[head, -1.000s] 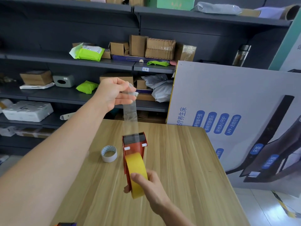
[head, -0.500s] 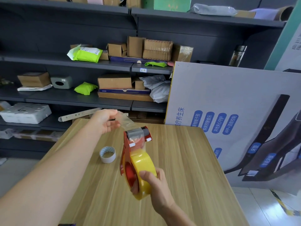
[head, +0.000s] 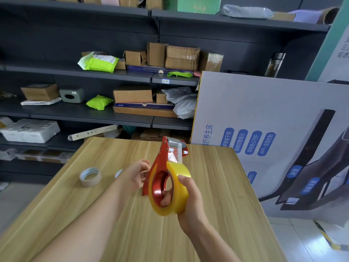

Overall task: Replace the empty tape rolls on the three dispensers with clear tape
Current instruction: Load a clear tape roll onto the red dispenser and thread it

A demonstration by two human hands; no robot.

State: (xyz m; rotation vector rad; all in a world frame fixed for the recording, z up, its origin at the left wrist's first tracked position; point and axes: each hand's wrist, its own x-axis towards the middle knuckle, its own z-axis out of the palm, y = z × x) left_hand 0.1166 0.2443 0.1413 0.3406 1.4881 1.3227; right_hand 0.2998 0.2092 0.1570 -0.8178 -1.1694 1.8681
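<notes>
A red tape dispenser (head: 161, 159) carries a yellowish clear tape roll (head: 176, 188) and is held above the wooden table (head: 217, 186). My right hand (head: 190, 201) grips it, thumb on the roll's outer face and fingers inside the red hub. Clear tape lies over the roller at the dispenser's top (head: 174, 146). My left hand (head: 135, 176) is against the dispenser's left side plate with curled fingers; what they hold is hidden. An empty cardboard tape core (head: 90, 176) lies on the table to the left. A second core (head: 118, 173) peeks out behind my left hand.
Dark shelving (head: 94, 114) with cardboard boxes, green bags and parcels runs behind the table. A large printed board (head: 264, 120) leans against the table's right side. Tiled floor (head: 311, 241) shows at lower right.
My left hand came down from holding a pulled strip of tape high above the dispenser to the dispenser's left side. The strip is gone from view, and the dispenser has turned side-on.
</notes>
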